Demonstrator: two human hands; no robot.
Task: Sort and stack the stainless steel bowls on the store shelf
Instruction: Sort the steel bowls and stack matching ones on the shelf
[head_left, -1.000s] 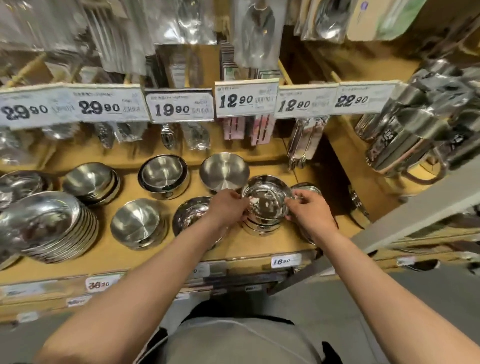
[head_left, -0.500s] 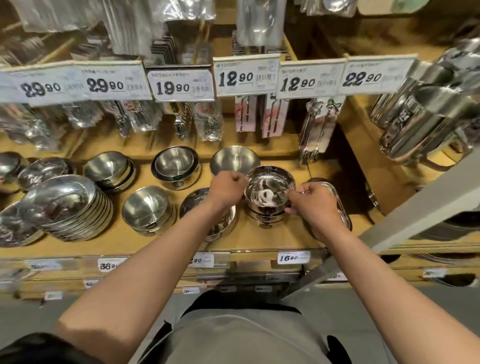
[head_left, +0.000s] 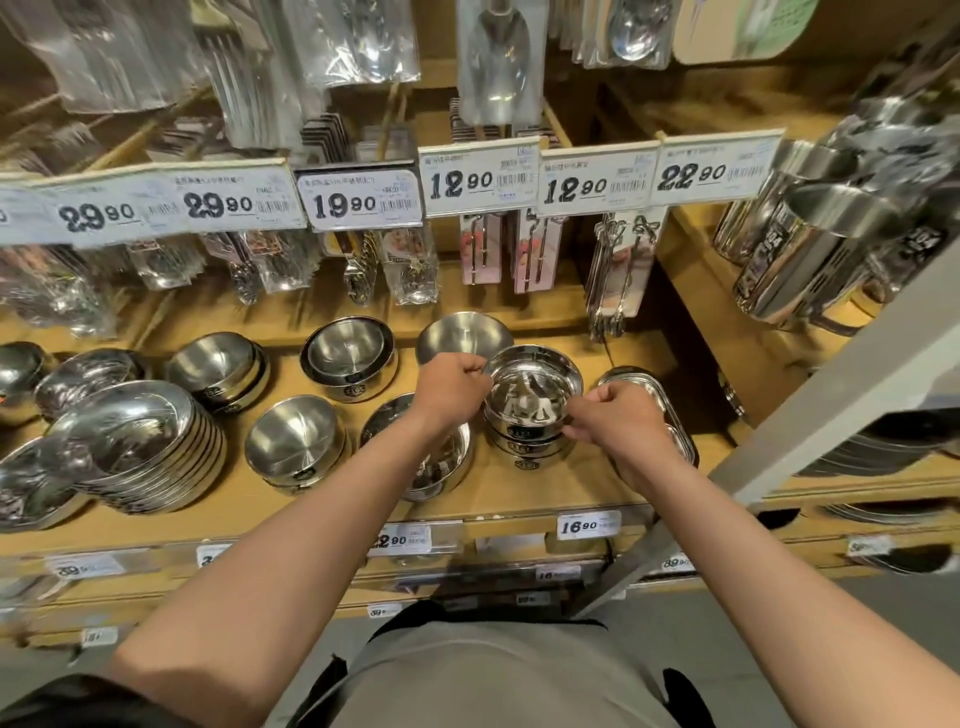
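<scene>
A short stack of shiny steel bowls (head_left: 531, 395) stands on the wooden shelf (head_left: 524, 488), right of centre. My left hand (head_left: 451, 387) pinches the top bowl's left rim. My right hand (head_left: 615, 421) grips its right side. Under my left forearm sits another bowl (head_left: 447, 462), partly hidden. Further bowls stand around: a matte bowl (head_left: 464, 335) behind, a dark-rimmed pair (head_left: 349, 356), a nested stack (head_left: 295, 441) and another stack (head_left: 221, 369).
A leaning pile of wide dishes (head_left: 140, 447) fills the left. A steel tray (head_left: 649, 400) lies behind my right hand. Packaged cutlery (head_left: 493, 62) and price tags (head_left: 478, 176) hang overhead. Steel mugs (head_left: 810, 249) sit at right, above a grey slanted rail (head_left: 810, 415).
Both hands stay on the top bowl of the stack. The view has shifted downward slightly, so the shelf sits higher in frame.
</scene>
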